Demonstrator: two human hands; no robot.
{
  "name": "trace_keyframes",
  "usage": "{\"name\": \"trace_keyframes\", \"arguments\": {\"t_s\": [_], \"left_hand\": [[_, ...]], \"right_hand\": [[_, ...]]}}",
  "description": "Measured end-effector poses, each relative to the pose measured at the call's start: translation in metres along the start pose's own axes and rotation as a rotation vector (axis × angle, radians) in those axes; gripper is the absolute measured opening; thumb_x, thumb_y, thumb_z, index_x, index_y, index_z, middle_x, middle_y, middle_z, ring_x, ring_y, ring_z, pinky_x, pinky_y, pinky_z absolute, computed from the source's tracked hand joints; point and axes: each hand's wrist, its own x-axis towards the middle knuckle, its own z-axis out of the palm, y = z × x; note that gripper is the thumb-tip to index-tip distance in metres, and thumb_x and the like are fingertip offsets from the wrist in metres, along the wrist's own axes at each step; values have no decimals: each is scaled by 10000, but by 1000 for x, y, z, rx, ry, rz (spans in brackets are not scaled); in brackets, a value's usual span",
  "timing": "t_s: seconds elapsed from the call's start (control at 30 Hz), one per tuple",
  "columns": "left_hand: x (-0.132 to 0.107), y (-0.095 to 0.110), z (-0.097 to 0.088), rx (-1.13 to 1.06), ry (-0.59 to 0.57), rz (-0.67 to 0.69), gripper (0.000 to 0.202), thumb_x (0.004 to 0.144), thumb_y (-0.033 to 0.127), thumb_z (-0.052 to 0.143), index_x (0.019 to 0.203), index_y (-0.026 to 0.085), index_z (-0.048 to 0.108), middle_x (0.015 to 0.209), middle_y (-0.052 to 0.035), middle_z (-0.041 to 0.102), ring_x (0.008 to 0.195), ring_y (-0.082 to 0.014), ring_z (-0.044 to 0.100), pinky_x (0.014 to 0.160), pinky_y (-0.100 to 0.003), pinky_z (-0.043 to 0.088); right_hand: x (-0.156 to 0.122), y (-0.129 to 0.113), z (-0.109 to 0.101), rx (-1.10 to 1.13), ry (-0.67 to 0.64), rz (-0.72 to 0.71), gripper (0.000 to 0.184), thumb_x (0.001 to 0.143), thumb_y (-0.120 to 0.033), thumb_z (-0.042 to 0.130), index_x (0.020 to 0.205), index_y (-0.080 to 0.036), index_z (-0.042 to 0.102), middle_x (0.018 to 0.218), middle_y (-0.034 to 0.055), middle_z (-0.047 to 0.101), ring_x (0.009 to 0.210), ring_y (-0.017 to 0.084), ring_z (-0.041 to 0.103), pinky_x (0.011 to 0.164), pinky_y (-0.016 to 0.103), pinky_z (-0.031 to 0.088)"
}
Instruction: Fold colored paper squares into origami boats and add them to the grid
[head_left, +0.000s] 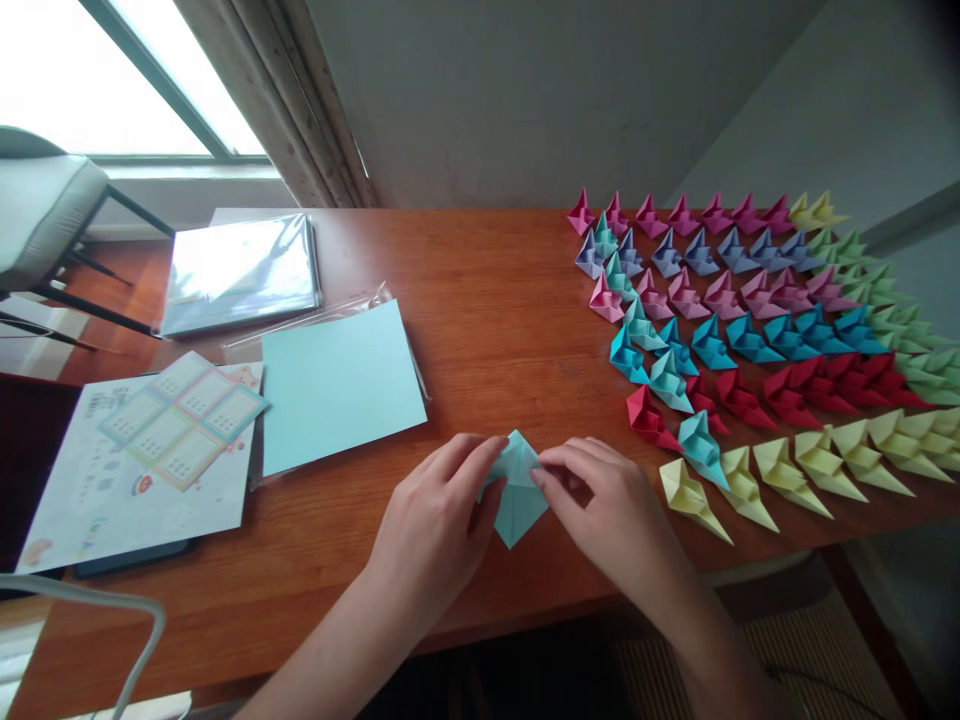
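A small folded piece of light turquoise paper (pixel 517 505), diamond-shaped with creases down its middle, is held just above the wooden table near its front edge. My left hand (pixel 442 500) pinches its left corner between thumb and fingers. At the opposite corner, my right hand (pixel 592 495) grips the paper with thumb and forefinger. Part of the paper's left side is hidden behind my left fingers. Left of my hands lies a stack of turquoise paper sheets (pixel 341 385), partly on a clear plastic sleeve.
Rows of folded paper boats (pixel 720 345) in several colours cover the table's right side. A plastic-wrapped pack (pixel 240 275) lies at back left. Printed sheets (pixel 184 415) lie at left, near a white cable (pixel 154 620). A chair (pixel 52 210) stands by the window.
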Motion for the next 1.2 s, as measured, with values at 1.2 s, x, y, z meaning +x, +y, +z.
{"name": "trace_keyframes", "arguments": {"t_s": [1.2], "left_hand": [[2, 5, 4, 198, 6, 77, 258, 949, 114, 494, 1133, 158, 670, 1097, -108, 705, 940, -246, 651, 789, -387, 571]], "right_hand": [[7, -20, 18, -239, 167, 149, 109, 905, -210, 620, 798, -223, 603, 749, 5, 672, 669, 176, 605, 595, 281, 332]]}}
